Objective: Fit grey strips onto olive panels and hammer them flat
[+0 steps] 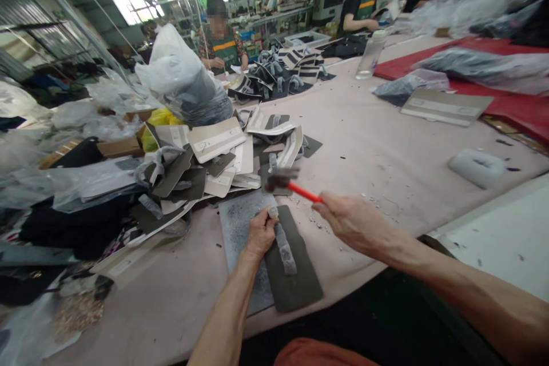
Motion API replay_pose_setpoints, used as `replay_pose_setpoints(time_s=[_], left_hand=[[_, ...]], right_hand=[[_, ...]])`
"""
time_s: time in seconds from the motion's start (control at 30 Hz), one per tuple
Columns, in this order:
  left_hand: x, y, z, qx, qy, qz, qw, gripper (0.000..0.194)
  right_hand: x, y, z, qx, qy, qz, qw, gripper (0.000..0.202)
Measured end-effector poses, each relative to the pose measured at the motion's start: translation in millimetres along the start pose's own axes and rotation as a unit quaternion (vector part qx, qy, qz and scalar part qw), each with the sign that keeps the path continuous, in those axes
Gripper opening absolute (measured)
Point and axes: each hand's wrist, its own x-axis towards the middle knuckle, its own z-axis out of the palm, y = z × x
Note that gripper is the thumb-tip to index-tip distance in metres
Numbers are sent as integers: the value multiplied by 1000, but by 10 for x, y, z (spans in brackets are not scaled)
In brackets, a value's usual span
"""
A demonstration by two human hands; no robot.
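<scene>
My right hand (349, 220) grips the red handle of a hammer (285, 180), whose dark head is blurred above the work. My left hand (261, 234) holds a small metal punch (273, 213) upright on a dark olive piece (295, 280) with a grey strap across it. That piece lies on a grey metal plate (235, 223) on the pale table (386, 143). The hammer head hangs a little above and behind the punch.
A heap of cut beige and dark pieces (214, 154) lies just behind the plate. Plastic bags (180, 74) and dark fabric (72, 223) crowd the left. A bottle (371, 54), a red mat (506, 103) and seated people are farther back. A white pad (477, 167) lies at right.
</scene>
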Motion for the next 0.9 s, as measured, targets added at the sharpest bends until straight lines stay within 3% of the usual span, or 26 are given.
replay_pose_setpoints(time_s=[0.1, 0.13, 0.17, 0.2, 0.27, 0.33, 0.53, 0.63, 0.7, 0.8, 0.9], left_hand=[[0, -9, 7, -3, -1, -5, 1000, 16], [2, -10, 6, -3, -1, -8, 1000, 17], [4, -11, 5, 0, -2, -11, 1000, 17], [5, -11, 2, 5, -4, -13, 1000, 16], [5, -12, -1, 11, -7, -11, 1000, 19], [0, -15, 0, 10, -4, -5, 1000, 23], [-10, -22, 11, -6, 6, -13, 1000, 20], [-5, -12, -1, -12, 9, -12, 1000, 18], [-10, -2, -10, -23, 13, -12, 1000, 17], [-23, 5, 0, -42, 18, -22, 999, 18], [11, -15, 41, -105, 46, -69, 991, 18]], right_hand=[[91, -142, -150, 105, 215, 35, 970, 29], [86, -158, -119, 121, 243, 43, 961, 31], [59, -150, -48, 117, 225, 46, 966, 31], [17, -118, 50, 95, 165, 45, 981, 31], [-88, 3, 260, 26, -18, 37, 999, 28], [-180, 161, 413, -19, -133, 49, 990, 26], [-367, 615, 678, -4, -177, 158, 972, 34], [-447, 702, 877, -40, -158, 194, 967, 29], [-447, 613, 977, -55, -98, 157, 981, 30], [-356, 282, 1074, -24, -23, -31, 999, 47], [-237, -79, 1197, -20, -87, -205, 975, 37]])
